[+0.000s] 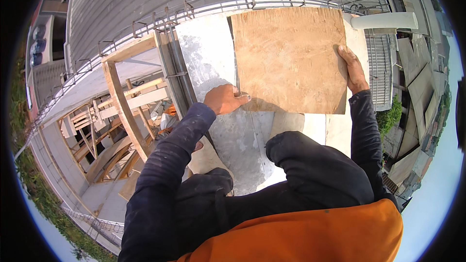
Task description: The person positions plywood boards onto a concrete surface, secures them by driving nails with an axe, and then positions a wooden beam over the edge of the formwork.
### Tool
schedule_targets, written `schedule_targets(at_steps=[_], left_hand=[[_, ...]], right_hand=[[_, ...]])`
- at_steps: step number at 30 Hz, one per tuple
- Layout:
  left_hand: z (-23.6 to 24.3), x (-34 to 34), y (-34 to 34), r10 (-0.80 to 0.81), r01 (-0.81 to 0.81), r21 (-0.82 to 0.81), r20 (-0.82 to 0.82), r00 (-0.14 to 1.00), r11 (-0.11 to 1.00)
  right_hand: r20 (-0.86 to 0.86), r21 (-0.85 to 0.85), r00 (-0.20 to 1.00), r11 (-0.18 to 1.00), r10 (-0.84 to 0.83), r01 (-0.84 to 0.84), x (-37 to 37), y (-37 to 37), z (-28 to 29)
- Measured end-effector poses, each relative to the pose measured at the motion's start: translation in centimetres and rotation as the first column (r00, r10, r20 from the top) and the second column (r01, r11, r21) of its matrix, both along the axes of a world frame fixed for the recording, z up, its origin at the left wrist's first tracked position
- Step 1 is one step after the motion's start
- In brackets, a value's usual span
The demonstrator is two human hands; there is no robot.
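A tan plywood sheet (pixel 291 60), roughly rectangular, lies in front of me over paler boards. On its right edge is my right hand (pixel 354 70), with the thumb on the top face and the other fingers out of sight. My left hand (pixel 225 99) is closed at the lower left corner of the sheet, its thumb and forefinger at the edge. Under and left of the sheet runs a grey, white-smeared board (pixel 208 58). My bent knees are just below the plywood.
Steel rebar (pixel 177 68) runs beside the grey board, and more crosses behind the plywood. A timber frame (pixel 119 92) rises at left above a lower level with loose wood. A white pipe (pixel 386 21) juts out at right. Rooftops lie far below on the right.
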State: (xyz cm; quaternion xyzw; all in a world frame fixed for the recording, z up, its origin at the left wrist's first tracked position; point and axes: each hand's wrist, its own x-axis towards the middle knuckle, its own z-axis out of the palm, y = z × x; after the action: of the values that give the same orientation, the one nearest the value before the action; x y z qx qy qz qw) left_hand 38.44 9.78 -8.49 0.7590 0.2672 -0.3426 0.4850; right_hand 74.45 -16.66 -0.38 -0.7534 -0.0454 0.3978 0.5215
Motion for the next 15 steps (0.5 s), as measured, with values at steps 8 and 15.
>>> schedule_targets(at_steps=[8,15], left_hand=[[8.6,4.7,-7.5,-0.243,-0.138,0.349,0.839,0.486,0.927],[8.8,7.0,-8.1,-0.303,-0.314,0.391,0.906,0.295,0.865]], right_hand=[[0.297,-0.077,0.952,0.996,0.069,-0.048,-3.6,2.2,15.9],[0.248,0.052,0.969,0.999,-0.022,0.009,-5.0,2.2,17.0]])
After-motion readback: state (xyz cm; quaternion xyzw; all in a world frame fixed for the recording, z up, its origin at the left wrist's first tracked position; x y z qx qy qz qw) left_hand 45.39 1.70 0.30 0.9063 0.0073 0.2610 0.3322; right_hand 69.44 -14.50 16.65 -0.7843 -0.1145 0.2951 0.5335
